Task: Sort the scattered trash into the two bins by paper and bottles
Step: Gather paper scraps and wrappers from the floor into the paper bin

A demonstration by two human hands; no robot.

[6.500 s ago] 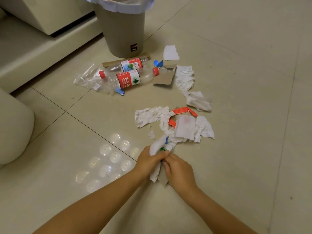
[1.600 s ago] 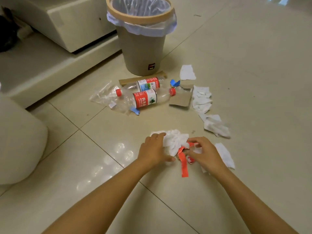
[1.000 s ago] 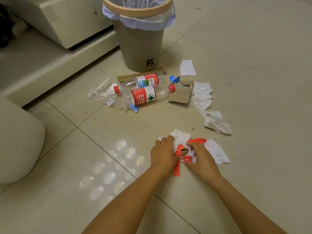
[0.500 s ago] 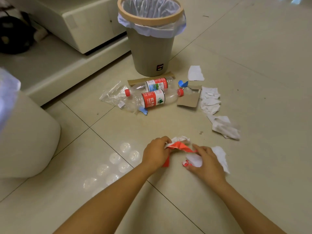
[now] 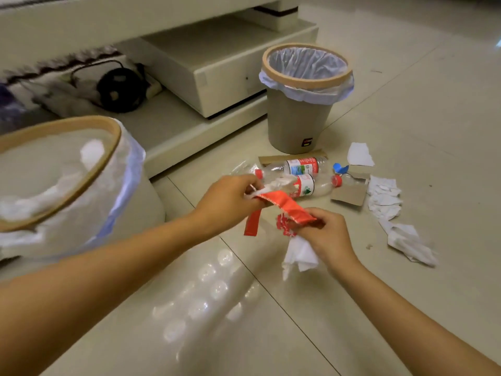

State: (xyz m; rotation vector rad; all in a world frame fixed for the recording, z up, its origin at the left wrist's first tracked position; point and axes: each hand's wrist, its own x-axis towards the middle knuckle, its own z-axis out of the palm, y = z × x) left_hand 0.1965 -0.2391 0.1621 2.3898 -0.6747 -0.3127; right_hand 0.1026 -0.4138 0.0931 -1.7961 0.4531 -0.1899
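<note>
Holding both hands up off the floor, person has a red paper strip (image 5: 284, 206) strung between them. Left hand (image 5: 227, 202) is clenched around one end of it plus a wad of crumpled white paper (image 5: 267, 187); a loose red tail hangs below the fist. Right hand (image 5: 324, 234) pinches the other end of the strip and also grips a white tissue (image 5: 299, 256) that dangles under the palm. Near bin (image 5: 89, 169) sits at left, lined, with white paper already inside; blurred. Far bin (image 5: 298, 123) stands upright further back, liner folded over its tan rim; contents not visible from this angle. Two clear bottles (image 5: 306, 176) with red caps and red-white labels lie side by side on the floor just in front of the far bin, beside a piece of brown cardboard (image 5: 348, 195) and a blue scrap (image 5: 339, 168). White paper scraps (image 5: 385, 199) trail along the tiles to the right, well apart from both bins.
</note>
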